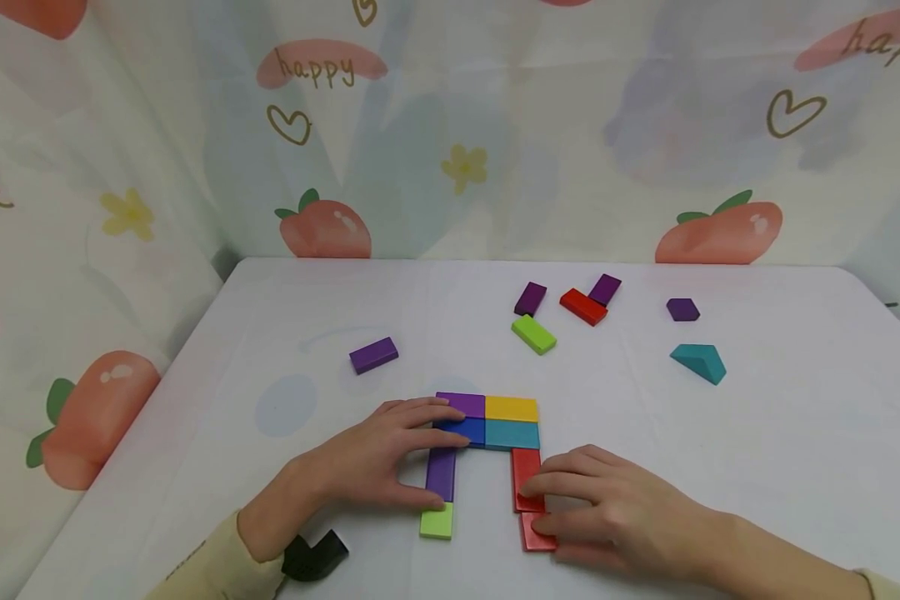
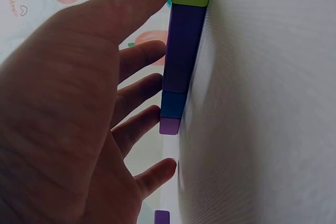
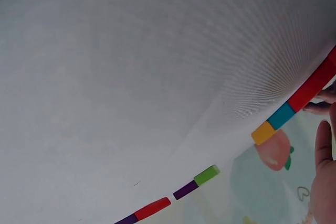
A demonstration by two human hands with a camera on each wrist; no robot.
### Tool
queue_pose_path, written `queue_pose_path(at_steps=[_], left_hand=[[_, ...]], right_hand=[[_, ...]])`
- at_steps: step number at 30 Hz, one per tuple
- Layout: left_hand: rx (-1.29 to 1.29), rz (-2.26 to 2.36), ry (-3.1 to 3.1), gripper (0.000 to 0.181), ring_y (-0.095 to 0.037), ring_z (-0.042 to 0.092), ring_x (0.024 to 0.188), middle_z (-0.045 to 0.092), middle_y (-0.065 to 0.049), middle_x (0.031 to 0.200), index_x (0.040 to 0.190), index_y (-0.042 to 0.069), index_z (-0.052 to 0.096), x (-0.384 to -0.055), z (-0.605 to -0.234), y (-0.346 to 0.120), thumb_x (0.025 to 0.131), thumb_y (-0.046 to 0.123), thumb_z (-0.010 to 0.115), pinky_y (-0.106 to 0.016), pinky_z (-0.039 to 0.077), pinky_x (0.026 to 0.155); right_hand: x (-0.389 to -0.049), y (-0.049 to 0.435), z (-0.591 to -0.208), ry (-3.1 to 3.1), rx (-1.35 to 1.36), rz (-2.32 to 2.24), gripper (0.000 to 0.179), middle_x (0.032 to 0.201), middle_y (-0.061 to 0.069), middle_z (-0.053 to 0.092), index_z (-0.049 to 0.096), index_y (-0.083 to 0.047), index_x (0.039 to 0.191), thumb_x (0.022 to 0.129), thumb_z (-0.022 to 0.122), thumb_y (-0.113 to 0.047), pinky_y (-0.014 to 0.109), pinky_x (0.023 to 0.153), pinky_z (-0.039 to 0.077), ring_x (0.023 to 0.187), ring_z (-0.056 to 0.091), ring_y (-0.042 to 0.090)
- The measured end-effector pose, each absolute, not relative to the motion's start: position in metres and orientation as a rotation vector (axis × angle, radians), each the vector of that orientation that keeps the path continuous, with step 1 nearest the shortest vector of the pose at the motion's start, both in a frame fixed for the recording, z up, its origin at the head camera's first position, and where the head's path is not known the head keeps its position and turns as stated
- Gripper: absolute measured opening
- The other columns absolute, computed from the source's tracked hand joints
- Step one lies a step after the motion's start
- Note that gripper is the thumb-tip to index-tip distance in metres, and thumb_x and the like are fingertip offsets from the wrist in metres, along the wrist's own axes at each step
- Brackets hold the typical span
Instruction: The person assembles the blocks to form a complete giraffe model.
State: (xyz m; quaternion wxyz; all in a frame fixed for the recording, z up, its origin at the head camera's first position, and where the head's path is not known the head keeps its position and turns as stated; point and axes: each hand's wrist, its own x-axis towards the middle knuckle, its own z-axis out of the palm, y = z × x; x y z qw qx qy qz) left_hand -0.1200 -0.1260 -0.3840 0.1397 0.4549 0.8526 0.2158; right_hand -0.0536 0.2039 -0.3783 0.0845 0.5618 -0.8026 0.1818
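My left hand (image 1: 371, 450) lies with its fingers spread over the left side of an arch of flat blocks. Its fingertips touch a purple block (image 1: 471, 405) and a blue block (image 1: 476, 434); the thumb is at a small light-green block (image 1: 437, 522), below an upright violet block (image 1: 440, 475). At the arch's right leg, my right hand (image 1: 618, 512) rests its fingertips on a red block (image 1: 526, 471) and a shorter red block (image 1: 537, 533) under it. A yellow block (image 1: 512, 408) and a teal block (image 1: 512, 435) form the top right.
A purple block (image 1: 374, 356) lies at the left. Behind the arch are a lime block (image 1: 534, 334), a red block (image 1: 583, 307) and dark purple blocks (image 1: 531, 298). A teal angled piece (image 1: 701, 362) sits at the right. A black object (image 1: 317, 557) is by the left sleeve.
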Motion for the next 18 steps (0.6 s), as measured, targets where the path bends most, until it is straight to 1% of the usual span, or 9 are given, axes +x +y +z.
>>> queue_pose_path(at_steps=[7, 18], left_hand=[[1.316, 0.618, 2.469, 0.064, -0.015, 0.021, 0.150, 0.036, 0.011, 0.158, 0.145, 0.033, 0.056, -0.1198, -0.3848, -0.1265, 0.088, 0.055, 0.072, -0.049, 0.025, 0.118], [1.328, 0.629, 2.458, 0.063, -0.015, 0.020, 0.150, 0.036, 0.012, 0.158, 0.145, 0.032, 0.056, -0.1198, -0.3842, -0.1265, 0.089, 0.054, 0.073, -0.048, 0.023, 0.119]], right_hand=[[-0.0540, 0.2021, -0.3779, -2.404, 1.677, 0.525, 0.030, 0.131, -0.006, 0.062, 0.073, -0.028, 0.123, 0.095, 0.071, -0.039, 0.040, 0.088, 0.056, 0.118, 0.056, 0.014], [-0.0542, 0.2012, -0.3771, -2.425, 1.679, 0.494, 0.031, 0.131, -0.005, 0.063, 0.073, -0.026, 0.124, 0.097, 0.069, -0.040, 0.044, 0.089, 0.056, 0.119, 0.058, 0.015]])
